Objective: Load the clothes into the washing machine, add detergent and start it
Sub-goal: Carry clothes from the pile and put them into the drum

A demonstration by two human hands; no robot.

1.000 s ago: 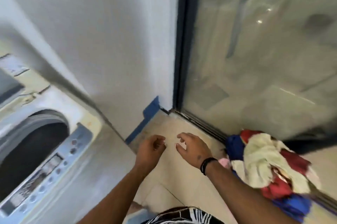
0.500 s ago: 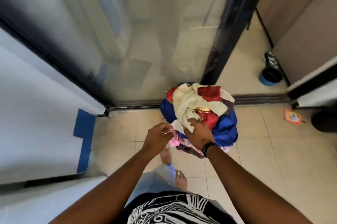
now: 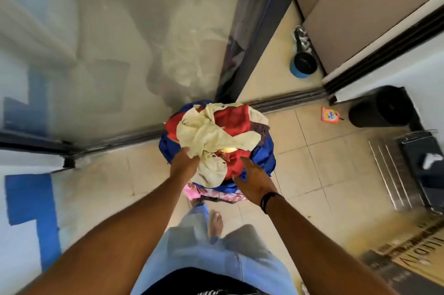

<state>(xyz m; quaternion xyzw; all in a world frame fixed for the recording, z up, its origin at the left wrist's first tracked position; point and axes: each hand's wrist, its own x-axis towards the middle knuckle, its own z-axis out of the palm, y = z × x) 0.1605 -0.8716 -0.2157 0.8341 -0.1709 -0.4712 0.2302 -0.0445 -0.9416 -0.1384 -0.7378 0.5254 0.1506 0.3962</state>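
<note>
1. The left hand (image 3: pixel 183 162) is clutching a cream cloth (image 3: pixel 206 136); the right hand (image 3: pixel 254 175) is lying flat, released.
2. The clothes pile (image 3: pixel 216 143) is sitting on the floor (image 3: pixel 324 162), looking soft and light, likely needing scooping underneath.
3. A detergent packet (image 3: pixel 331 115) is lying beyond.

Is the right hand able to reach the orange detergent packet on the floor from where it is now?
Probably not without a step: the right hand rests on the clothes pile, and the detergent packet lies apart on bare tiles, with nothing in between.
</note>
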